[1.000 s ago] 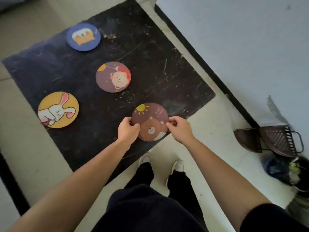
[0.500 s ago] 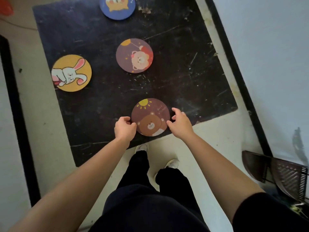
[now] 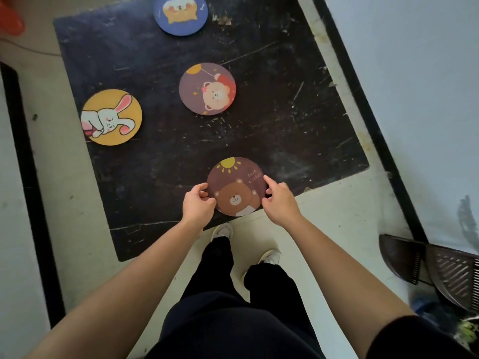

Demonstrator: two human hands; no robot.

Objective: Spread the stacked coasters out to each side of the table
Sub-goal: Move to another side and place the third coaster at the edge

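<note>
Both hands are re-closing on the bear coaster (image 3: 237,187) at the tabletop's (image 3: 285,125) near edge, left hand (image 3: 198,203) & right hand (image 3: 278,200) pinching its rim, w/ bunny coaster (image 3: 111,117), centre coaster (image 3: 207,88) & blue coaster (image 3: 180,14) already lying apart, so it's nearing done, tho more may be stacked beneath.

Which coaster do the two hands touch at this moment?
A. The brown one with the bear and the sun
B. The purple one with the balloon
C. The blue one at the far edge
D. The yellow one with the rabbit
A: the left hand and the right hand pinch opposite edges of the brown bear coaster; the other three lie untouched.
</note>
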